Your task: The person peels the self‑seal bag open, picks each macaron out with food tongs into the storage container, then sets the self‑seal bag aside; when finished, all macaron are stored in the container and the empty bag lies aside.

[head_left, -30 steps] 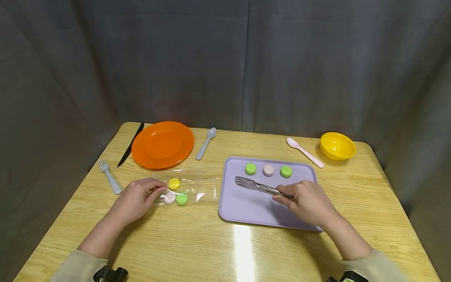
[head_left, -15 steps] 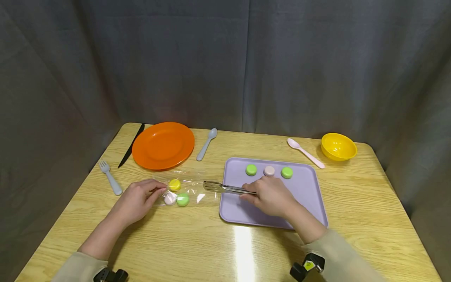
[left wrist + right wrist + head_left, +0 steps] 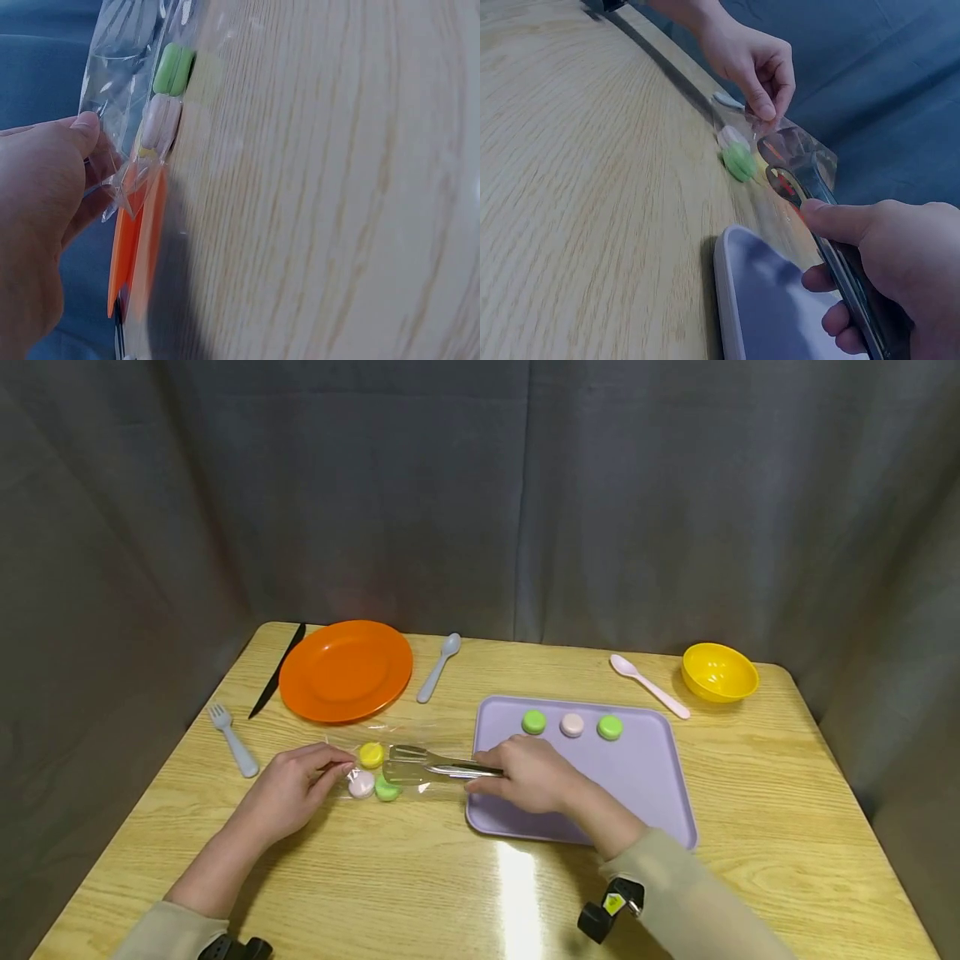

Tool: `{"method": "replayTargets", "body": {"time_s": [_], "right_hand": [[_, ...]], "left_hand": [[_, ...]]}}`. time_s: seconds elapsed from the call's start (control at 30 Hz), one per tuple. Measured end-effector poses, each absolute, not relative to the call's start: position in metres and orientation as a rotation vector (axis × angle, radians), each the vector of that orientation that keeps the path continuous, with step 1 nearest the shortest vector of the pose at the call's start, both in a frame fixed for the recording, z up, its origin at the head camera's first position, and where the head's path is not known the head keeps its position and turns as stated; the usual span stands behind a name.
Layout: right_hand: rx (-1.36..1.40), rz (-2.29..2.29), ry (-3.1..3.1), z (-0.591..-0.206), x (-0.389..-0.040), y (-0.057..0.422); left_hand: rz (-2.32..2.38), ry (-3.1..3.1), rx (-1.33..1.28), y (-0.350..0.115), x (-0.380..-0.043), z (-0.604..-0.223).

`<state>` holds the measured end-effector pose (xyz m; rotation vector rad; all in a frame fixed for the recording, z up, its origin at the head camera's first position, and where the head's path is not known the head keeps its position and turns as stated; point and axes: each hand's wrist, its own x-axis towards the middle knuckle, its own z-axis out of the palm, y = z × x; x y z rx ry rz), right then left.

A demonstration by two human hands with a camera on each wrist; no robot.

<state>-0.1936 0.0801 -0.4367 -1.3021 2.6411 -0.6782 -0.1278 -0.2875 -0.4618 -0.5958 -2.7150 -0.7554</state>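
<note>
A clear plastic bag (image 3: pixel 442 739) lies left of the tray, its closed end pinched between the thumb and fingers of my left hand (image 3: pixel 296 789). Inside it are a yellow macaron (image 3: pixel 371 754), a pale pink macaron (image 3: pixel 362 783) and a green macaron (image 3: pixel 386 789). My right hand (image 3: pixel 528 772) grips metal tongs (image 3: pixel 840 262), whose slotted heads are at the bag, close to the yellow and green macarons. In the head view the tongs cover part of the green one. The right wrist view shows the tong heads apart, with nothing visible between them.
Under my right hand lies a lilac tray (image 3: pixel 600 802), with two green macarons (image 3: pixel 610 727) and a pink one (image 3: pixel 572 725) along its far side. Farther back are an orange plate (image 3: pixel 347 671), black knife (image 3: pixel 277 670), grey fork (image 3: pixel 232 739), grey spoon (image 3: pixel 439 668), pink spoon (image 3: pixel 648 686) and yellow bowl (image 3: pixel 719 672).
My right hand has moved left with the tongs, from above the tray to the bag. The left hand keeps its pinch on the bag and has hardly moved.
</note>
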Motion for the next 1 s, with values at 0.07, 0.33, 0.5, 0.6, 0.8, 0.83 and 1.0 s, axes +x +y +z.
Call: {"method": "replayTargets", "body": {"time_s": [0.07,0.33,0.5,0.6,0.8,0.83,1.0], "right_hand": [[-1.309,-0.674,2.624,-0.437,-0.195,0.077],[-1.329,-0.541,2.613,-0.436,-0.196,0.066],[-1.337,-0.428,2.646,-0.436,-0.194,0.060],[-1.351,-0.403,2.669,-0.436,-0.191,0.060],[-1.399,-0.408,2.726,-0.436,-0.190,0.066],[-1.396,-0.418,2.733,-0.436,-0.190,0.068],[-1.361,-0.458,2.776,-0.429,-0.189,0.082]], "left_hand": [[-0.759,-2.715,-0.594,-0.287,-0.128,-0.462],[-0.772,-2.703,-0.608,-0.287,-0.127,-0.463],[-0.768,-2.698,-0.612,-0.287,-0.126,-0.463],[-0.764,-2.699,-0.614,-0.286,-0.126,-0.463],[-0.776,-2.692,-0.612,-0.286,-0.127,-0.462],[-0.778,-2.690,-0.612,-0.287,-0.127,-0.462],[-0.770,-2.690,-0.612,-0.288,-0.127,-0.463]]}}
